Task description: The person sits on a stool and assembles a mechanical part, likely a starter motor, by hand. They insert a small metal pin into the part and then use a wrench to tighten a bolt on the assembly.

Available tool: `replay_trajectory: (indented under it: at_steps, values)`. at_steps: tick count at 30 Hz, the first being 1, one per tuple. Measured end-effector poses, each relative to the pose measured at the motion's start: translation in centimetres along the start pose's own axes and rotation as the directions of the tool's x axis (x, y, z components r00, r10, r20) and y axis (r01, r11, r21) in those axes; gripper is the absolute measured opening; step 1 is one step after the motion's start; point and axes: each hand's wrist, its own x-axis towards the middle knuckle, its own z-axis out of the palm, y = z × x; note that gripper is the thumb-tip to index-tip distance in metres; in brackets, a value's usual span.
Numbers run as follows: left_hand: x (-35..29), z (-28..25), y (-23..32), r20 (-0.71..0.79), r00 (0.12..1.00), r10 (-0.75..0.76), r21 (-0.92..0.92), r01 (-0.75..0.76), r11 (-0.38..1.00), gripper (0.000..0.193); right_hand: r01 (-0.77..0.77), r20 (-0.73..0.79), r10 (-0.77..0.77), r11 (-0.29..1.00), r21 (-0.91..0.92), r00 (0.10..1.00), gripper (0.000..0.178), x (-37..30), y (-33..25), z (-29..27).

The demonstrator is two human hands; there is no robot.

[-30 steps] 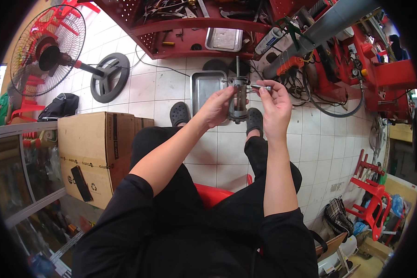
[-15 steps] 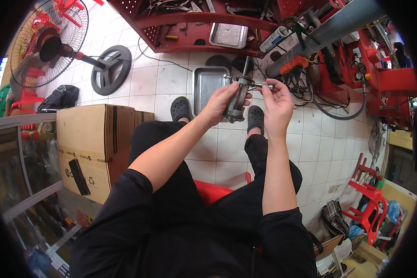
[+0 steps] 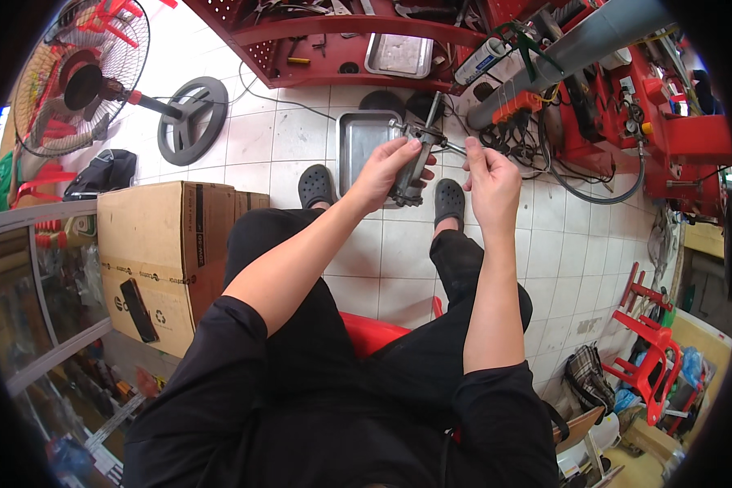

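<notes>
In front of me my left hand (image 3: pixel 385 172) is closed around a dark grey metal device (image 3: pixel 411 180), which looks like a puller with jaws. A bright rod (image 3: pixel 435 108) sticks out of its far end. From its right side a slim metal handle or tool (image 3: pixel 455 148) reaches toward my right hand (image 3: pixel 494 180). The thumb and fingers of that hand pinch its outer end; its exact kind is hard to make out. Part of the device is hidden by my left fingers. Just beyond, a shallow metal tray (image 3: pixel 343 154) lies on the tiled floor.
A red tool cart (image 3: pixel 301 81) with a second tray (image 3: pixel 399 55) stands ahead. Cables and a hose (image 3: pixel 606 198) surround red machinery at right. At left are a standing fan (image 3: pixel 85 85) and a cardboard box (image 3: pixel 142 236) bearing a phone (image 3: pixel 139 310).
The slim handle now slants down toward the right, where it was nearly level. My right hand has shifted slightly right with its fingers more curled. The device sits a little higher in view.
</notes>
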Motion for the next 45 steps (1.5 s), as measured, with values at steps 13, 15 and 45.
replay_trajectory:
  at_steps: [13,15,45]
  values:
    - [0.0,-0.1,-0.2,-0.017,0.998,0.059,0.114,-0.057,0.992,0.038,0.080,-0.005,-0.080,0.974,0.210,0.997,0.030,0.6,1.9,1.0]
    - [0.0,0.1,-0.2,-0.032,0.998,0.056,0.110,-0.052,0.993,0.039,0.085,0.031,-0.093,0.973,0.214,0.995,0.030,0.7,1.9,0.7]
    - [-0.3,0.0,-0.2,-0.008,0.999,0.032,0.044,-0.032,0.999,0.034,0.059,0.033,-0.057,0.997,-0.050,0.998,0.057,1.3,2.4,0.0]
